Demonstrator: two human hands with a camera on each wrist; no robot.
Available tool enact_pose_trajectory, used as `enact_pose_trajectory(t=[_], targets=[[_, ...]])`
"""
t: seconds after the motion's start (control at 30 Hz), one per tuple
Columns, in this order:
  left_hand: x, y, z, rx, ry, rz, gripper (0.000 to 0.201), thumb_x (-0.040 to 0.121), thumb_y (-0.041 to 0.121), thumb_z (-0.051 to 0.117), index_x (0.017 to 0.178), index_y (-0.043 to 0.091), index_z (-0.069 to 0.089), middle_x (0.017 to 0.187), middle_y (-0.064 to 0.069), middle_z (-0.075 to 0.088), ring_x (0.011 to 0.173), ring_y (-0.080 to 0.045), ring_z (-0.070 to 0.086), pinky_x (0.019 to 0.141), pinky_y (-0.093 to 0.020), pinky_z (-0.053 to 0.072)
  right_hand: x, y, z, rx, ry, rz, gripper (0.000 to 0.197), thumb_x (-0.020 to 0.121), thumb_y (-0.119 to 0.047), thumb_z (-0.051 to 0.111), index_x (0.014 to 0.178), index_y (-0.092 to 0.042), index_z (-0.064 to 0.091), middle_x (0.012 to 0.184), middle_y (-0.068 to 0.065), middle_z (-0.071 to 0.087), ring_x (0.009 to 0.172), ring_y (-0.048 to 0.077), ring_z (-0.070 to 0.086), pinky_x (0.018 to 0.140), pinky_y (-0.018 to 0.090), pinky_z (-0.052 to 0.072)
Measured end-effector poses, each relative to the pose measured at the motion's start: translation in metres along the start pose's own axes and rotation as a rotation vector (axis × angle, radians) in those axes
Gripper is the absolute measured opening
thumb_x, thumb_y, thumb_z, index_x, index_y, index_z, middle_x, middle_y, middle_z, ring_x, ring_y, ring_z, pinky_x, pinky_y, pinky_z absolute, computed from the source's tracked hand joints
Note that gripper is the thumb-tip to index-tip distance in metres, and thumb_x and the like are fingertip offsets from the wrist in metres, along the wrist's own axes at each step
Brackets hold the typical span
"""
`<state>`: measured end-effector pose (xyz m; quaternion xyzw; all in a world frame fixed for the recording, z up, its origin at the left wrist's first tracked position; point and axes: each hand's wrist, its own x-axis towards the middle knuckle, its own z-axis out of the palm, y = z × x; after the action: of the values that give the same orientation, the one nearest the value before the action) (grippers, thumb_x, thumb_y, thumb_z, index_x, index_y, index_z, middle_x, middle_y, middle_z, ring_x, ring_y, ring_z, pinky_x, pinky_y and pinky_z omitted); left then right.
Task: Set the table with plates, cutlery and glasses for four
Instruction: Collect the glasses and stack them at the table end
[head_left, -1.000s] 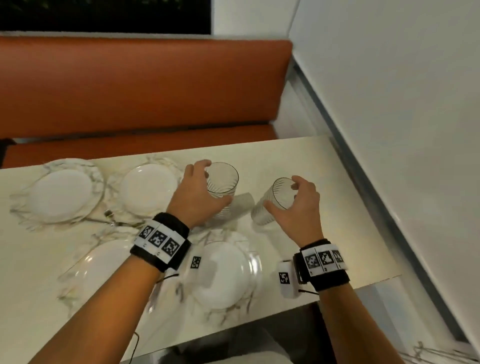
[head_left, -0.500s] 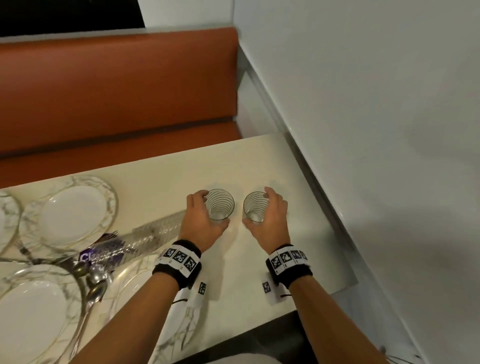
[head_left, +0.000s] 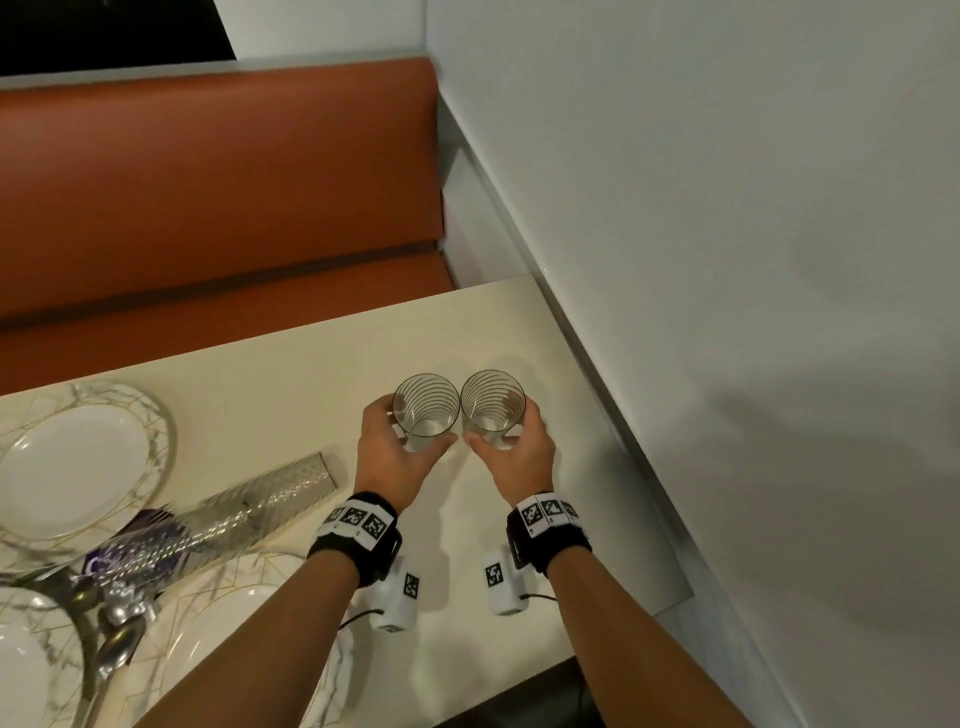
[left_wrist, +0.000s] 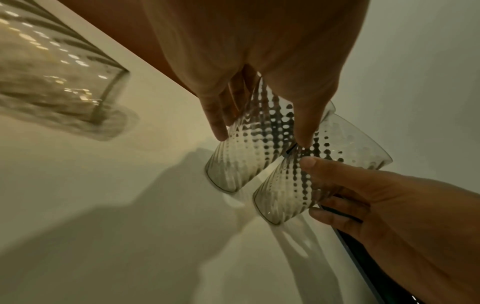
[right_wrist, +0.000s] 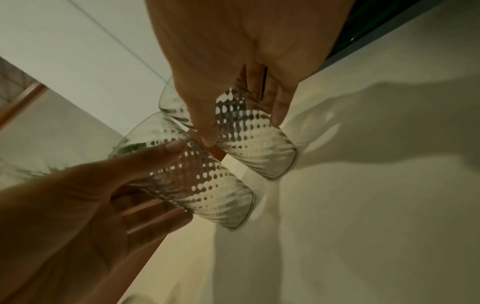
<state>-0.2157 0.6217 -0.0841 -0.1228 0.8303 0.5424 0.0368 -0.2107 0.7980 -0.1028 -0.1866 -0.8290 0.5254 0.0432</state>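
Note:
Two clear ribbed glasses stand upright side by side near the right end of the cream table (head_left: 291, 395), rims almost touching. My left hand (head_left: 387, 449) grips the left glass (head_left: 426, 410), fingers on its far side and thumb near me. My right hand (head_left: 519, 457) grips the right glass (head_left: 492, 408) the same way. In the left wrist view my fingers (left_wrist: 218, 127) wrap the left glass (left_wrist: 249, 148), with the right glass (left_wrist: 311, 176) beside it. In the right wrist view the right glass (right_wrist: 254, 142) and left glass (right_wrist: 202, 185) have their bases at the table surface.
Marble-rimmed white plates (head_left: 78, 462) lie at the left, one (head_left: 21, 675) at the lower left corner. A shiny silver cutlery packet (head_left: 249, 514) and spoons (head_left: 119, 639) lie between them. An orange bench (head_left: 208, 208) runs behind the table. A white wall (head_left: 727, 260) borders the right.
Both hands have carried the glasses from beside the plates to the right end of the table. The tilted glasses now stand upright and close together.

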Motion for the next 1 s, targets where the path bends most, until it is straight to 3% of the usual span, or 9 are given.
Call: enact_pose_trajectory(t=[0.1, 0.23, 0.4, 0.63, 0.67, 0.73, 0.83, 0.93, 1.0], targets=[[0.032, 0.012, 0.016, 0.017, -0.013, 0.005, 0.082, 0.072, 0.040, 0.093, 0.135, 0.017, 0.046, 0.131, 0.002, 0.054, 0.115, -0.017, 0.059, 0.096, -0.038, 0.057, 0.037, -0.005, -0.007, 0.035, -0.002, -0.003, 0.078, 0.067, -0.034, 0.093, 0.134, -0.019, 0.057, 0.121, -0.001, 0.067, 0.107, 0.012, 0.067, 0.077, 0.011, 0.057], [0.073, 0.026, 0.035, 0.049, -0.027, 0.010, 0.082, 0.069, 0.041, 0.095, 0.132, 0.016, 0.049, 0.130, 0.000, 0.056, 0.113, -0.018, 0.058, 0.096, -0.039, 0.056, 0.079, -0.008, -0.009, 0.026, 0.002, 0.017, 0.072, 0.067, -0.028, 0.094, 0.130, -0.018, 0.059, 0.115, -0.001, 0.070, 0.098, 0.015, 0.072, 0.066, 0.006, 0.053], [0.108, 0.042, 0.054, 0.082, -0.035, 0.022, 0.085, 0.068, 0.039, 0.096, 0.135, 0.013, 0.050, 0.131, -0.002, 0.058, 0.114, -0.019, 0.057, 0.096, -0.036, 0.052, 0.122, -0.013, -0.008, -0.012, 0.043, 0.042, 0.068, 0.066, -0.025, 0.094, 0.124, -0.015, 0.061, 0.113, 0.002, 0.070, 0.103, 0.015, 0.068, 0.059, -0.004, 0.042], [0.131, 0.049, 0.069, 0.120, -0.067, -0.002, 0.089, 0.069, 0.034, 0.096, 0.139, 0.015, 0.044, 0.136, -0.009, 0.056, 0.118, -0.025, 0.057, 0.101, -0.042, 0.052, 0.149, -0.019, -0.006, -0.038, 0.042, 0.077, 0.062, 0.068, -0.022, 0.093, 0.122, -0.015, 0.062, 0.109, -0.002, 0.070, 0.086, -0.007, 0.059, 0.057, -0.005, 0.039], [0.133, 0.049, 0.070, 0.118, -0.068, -0.005, 0.090, 0.069, 0.033, 0.096, 0.139, 0.015, 0.043, 0.136, -0.009, 0.056, 0.118, -0.025, 0.057, 0.102, -0.043, 0.052, 0.151, -0.018, -0.006, -0.047, 0.047, 0.081, 0.063, 0.068, -0.022, 0.094, 0.121, -0.016, 0.061, 0.109, -0.003, 0.070, 0.086, -0.008, 0.059, 0.056, -0.005, 0.039], [0.136, 0.050, 0.071, 0.117, -0.085, -0.015, 0.093, 0.067, 0.032, 0.097, 0.141, 0.015, 0.042, 0.137, -0.010, 0.055, 0.119, -0.026, 0.058, 0.103, -0.045, 0.052, 0.155, -0.019, -0.004, -0.066, 0.056, 0.090, 0.065, 0.066, -0.024, 0.094, 0.122, -0.019, 0.060, 0.109, -0.005, 0.069, 0.092, 0.003, 0.066, 0.058, -0.003, 0.037], [0.137, 0.053, 0.066, 0.139, -0.151, -0.045, 0.106, 0.064, 0.029, 0.099, 0.148, 0.014, 0.036, 0.145, -0.011, 0.050, 0.128, -0.028, 0.056, 0.108, -0.046, 0.050, 0.158, -0.018, -0.004, -0.072, 0.055, 0.125, 0.077, 0.064, -0.023, 0.095, 0.130, -0.019, 0.056, 0.115, -0.007, 0.065, 0.100, 0.011, 0.063, 0.068, 0.004, 0.041], [0.128, 0.050, 0.054, 0.191, -0.210, -0.079, 0.115, 0.068, 0.028, 0.097, 0.157, 0.012, 0.026, 0.154, -0.013, 0.041, 0.136, -0.028, 0.050, 0.112, -0.046, 0.047, 0.151, -0.006, 0.000, -0.085, 0.066, 0.194, 0.095, 0.061, -0.024, 0.096, 0.142, -0.019, 0.045, 0.131, 0.000, 0.062, 0.115, 0.019, 0.062, 0.093, 0.031, 0.053], [0.117, 0.044, 0.043, 0.194, -0.239, -0.079, 0.106, 0.075, 0.030, 0.092, 0.157, 0.012, 0.026, 0.152, -0.012, 0.044, 0.134, -0.028, 0.053, 0.110, -0.043, 0.048, 0.137, 0.003, 0.007, -0.093, 0.092, 0.228, 0.096, 0.067, -0.016, 0.092, 0.147, -0.013, 0.040, 0.137, 0.008, 0.059, 0.124, 0.027, 0.059, 0.103, 0.044, 0.051]])
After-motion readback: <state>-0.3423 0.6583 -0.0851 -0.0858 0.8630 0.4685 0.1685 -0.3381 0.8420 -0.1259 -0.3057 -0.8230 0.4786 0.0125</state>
